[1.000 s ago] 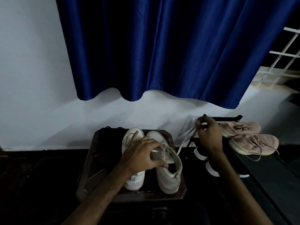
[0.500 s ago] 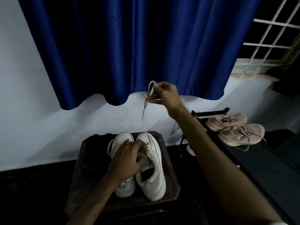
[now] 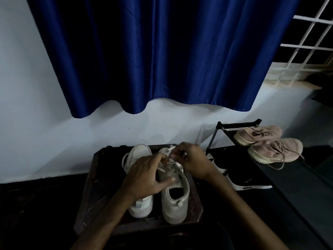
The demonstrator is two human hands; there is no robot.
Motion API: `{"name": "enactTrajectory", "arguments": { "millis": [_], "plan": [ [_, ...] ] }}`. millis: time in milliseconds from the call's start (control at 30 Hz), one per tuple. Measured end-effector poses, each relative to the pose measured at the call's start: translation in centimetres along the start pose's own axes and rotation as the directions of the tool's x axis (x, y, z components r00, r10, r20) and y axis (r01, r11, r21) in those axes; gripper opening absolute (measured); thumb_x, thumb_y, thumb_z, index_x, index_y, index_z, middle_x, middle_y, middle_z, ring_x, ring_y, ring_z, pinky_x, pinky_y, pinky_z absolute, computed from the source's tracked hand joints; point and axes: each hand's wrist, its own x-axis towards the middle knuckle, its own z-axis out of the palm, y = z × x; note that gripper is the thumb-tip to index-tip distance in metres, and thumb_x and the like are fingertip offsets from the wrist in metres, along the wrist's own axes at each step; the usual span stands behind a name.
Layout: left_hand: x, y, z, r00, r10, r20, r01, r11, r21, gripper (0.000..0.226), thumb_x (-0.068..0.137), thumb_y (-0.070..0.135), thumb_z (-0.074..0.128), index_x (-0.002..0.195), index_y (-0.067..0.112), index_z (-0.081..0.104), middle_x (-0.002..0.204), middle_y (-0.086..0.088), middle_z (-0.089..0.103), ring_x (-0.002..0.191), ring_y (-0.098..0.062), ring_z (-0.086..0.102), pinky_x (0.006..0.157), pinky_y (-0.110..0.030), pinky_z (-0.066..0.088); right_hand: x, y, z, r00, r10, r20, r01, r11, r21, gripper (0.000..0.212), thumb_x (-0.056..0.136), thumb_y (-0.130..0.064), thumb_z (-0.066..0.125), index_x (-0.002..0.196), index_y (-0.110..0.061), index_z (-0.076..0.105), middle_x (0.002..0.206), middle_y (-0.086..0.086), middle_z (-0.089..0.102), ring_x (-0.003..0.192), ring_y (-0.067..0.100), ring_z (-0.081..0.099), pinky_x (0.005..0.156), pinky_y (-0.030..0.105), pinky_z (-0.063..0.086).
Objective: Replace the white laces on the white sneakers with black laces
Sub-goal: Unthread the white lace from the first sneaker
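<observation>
Head view counts two white sneakers (image 3: 140, 206), side by side with toes toward the wall (image 3: 36, 109), on one dark stool (image 3: 195, 195). Both of the person's hands are over them. The left hand (image 3: 149, 175) lies across the pair: its fingers curl over the laced front of the right-hand sneaker (image 3: 173, 206) and its thumb presses on that shoe's collar, so it grips the shoe. The right hand (image 3: 193, 163) is closed in a pinch on the white lace (image 3: 172, 148) above the same shoe's toe end, fingertips just beside those of the left hand. A loop of lace also hangs at the side of the left-hand sneaker (image 3: 137, 154).

The left hand and wrist hide the middle of the left-hand sneaker and most of the eyelets of the other, so how far the lace is threaded cannot be told. Both forearms cross the stool's near edge.

To the right stands one black rack (image 3: 237, 124) with two pink sneakers (image 3: 275, 150) on its top level, laces trailing, and a black shoe with a white sole (image 3: 250, 187) lower down. One blue curtain (image 3: 162, 51) hangs over the wall, and one white window grille (image 3: 310, 42) shows at the upper right.
</observation>
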Motion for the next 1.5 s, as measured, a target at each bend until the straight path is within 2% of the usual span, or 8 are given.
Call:
{"name": "enactTrajectory", "arguments": {
  "millis": [233,567,767,967,1067,1133,1300,1500],
  "plan": [
    [0.2,0.0,0.0,0.999,-0.016,0.038,0.015,1.0,0.015,0.069,0.066,0.084,0.059,0.112,0.033,0.053,0.102,0.019,0.063,0.097,0.0,0.059,0.086,-0.022,0.042,-1.8,-1.4,-0.9,0.987,0.024,0.158,-0.004,0.992,-0.125,0.017,0.08,-0.012,0.071,0.088,-0.026,0.076,0.083,-0.025,0.048,0.076,0.009,0.057,0.066,0.013,0.039],
    [0.3,-0.4,0.2,0.998,-0.048,0.041,0.048,0.999,-0.003,0.077,0.055,0.087,0.063,0.109,0.034,0.056,0.103,0.019,0.058,0.096,-0.003,0.056,0.083,-0.021,0.039,-2.1,-1.7,1.2,0.976,0.129,0.174,-0.074,0.953,-0.292,0.025,0.078,-0.028,0.054,0.091,-0.023,0.074,0.097,0.007,0.059,0.092,0.027,0.058,0.078,0.04,0.05],
    [0.3,-0.1,-0.3,0.996,-0.024,0.084,0.023,1.0,0.012,0.072,0.059,0.087,0.06,0.116,0.043,0.064,0.122,0.022,0.058,0.109,0.0,0.054,0.096,-0.026,0.04,-2.5,0.0,0.9,0.952,0.206,0.226,-0.239,0.963,0.127,0.008,0.072,-0.018,0.069,0.078,-0.017,0.075,0.088,0.001,0.059,0.082,0.006,0.057,0.074,0.014,0.043],
    [0.3,0.1,-0.2,0.994,-0.062,0.091,0.058,0.997,0.049,0.078,0.053,0.094,0.052,0.115,0.048,0.063,0.137,0.028,0.04,0.123,-0.003,0.04,0.107,-0.039,0.031,-2.4,0.5,0.0,0.686,0.631,0.362,-0.553,0.129,0.823,0.015,0.078,-0.015,0.056,0.068,-0.008,0.065,0.069,0.009,0.061,0.065,0.022,0.057,0.067,0.034,0.043],
    [0.3,0.2,-0.2,0.996,-0.062,0.069,0.059,0.997,0.042,0.076,0.052,0.093,0.054,0.112,0.047,0.065,0.138,0.026,0.037,0.123,-0.004,0.039,0.107,-0.04,0.03,-2.6,1.4,0.6,0.831,0.555,0.025,-0.493,0.716,0.493,0.01,0.085,-0.021,0.069,0.08,-0.013,0.07,0.081,0.002,0.065,0.074,0.014,0.061,0.065,0.017,0.045],
    [0.4,0.1,-0.1,0.996,-0.063,0.062,0.061,0.998,0.036,0.076,0.052,0.093,0.054,0.11,0.046,0.065,0.137,0.025,0.039,0.121,-0.006,0.042,0.106,-0.041,0.033,-2.4,1.5,0.6,0.963,0.205,-0.177,-0.193,0.978,0.084,0.007,0.084,-0.021,0.073,0.088,-0.016,0.072,0.097,-0.004,0.061,0.09,0.006,0.059,0.078,0.007,0.042],
    [0.5,-0.3,0.3,0.994,-0.082,0.074,0.08,0.996,0.023,0.077,0.052,0.094,0.052,0.11,0.046,0.065,0.138,0.024,0.039,0.123,-0.005,0.041,0.105,-0.042,0.035,-1.7,-0.6,0.5,0.972,0.142,0.189,-0.074,0.942,-0.327,0.017,0.09,-0.036,0.059,0.098,-0.028,0.072,0.127,-0.01,0.055,0.119,0.016,0.049,0.092,0.039,0.047],
    [0.5,-0.3,0.3,0.992,-0.096,0.086,0.093,0.995,0.04,0.079,0.051,0.095,0.051,0.111,0.046,0.064,0.137,0.025,0.04,0.123,-0.004,0.041,0.106,-0.041,0.034,-1.5,-0.5,0.6,0.951,0.146,0.271,-0.075,0.964,-0.257,0.027,0.084,-0.032,0.051,0.096,-0.025,0.074,0.121,-0.006,0.061,0.115,0.021,0.054,0.092,0.041,0.047]
  ]
}}
